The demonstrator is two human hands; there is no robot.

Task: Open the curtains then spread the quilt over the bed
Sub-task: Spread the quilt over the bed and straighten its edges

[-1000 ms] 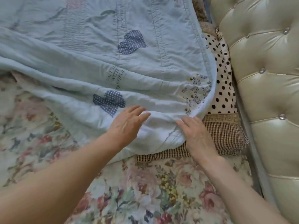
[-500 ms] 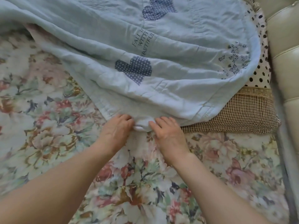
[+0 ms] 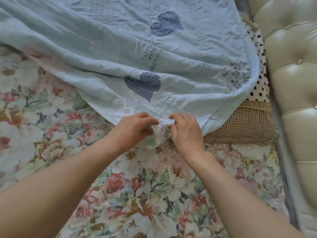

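Note:
A pale blue quilt [image 3: 106, 48] with dotted blue heart patches and printed words lies rumpled across the upper part of the bed. Its near edge is bunched at the centre. My left hand [image 3: 132, 130] and my right hand [image 3: 186, 131] sit side by side there, both with fingers closed on the folded edge of the quilt, whose white flowered underside shows between them. The bed [image 3: 137, 194] has a floral sheet, bare below and to the left of the quilt. The curtains are not in view.
A brown checked pillow [image 3: 240, 127] lies partly under the quilt at the right. A white cloth with black dots [image 3: 259, 86] lies behind it. The cream tufted headboard [image 3: 291, 83] runs down the right side.
My hands went from resting flat on the quilt's edge to pinching it, and drew closer together. The edge is now gathered and turned up between them.

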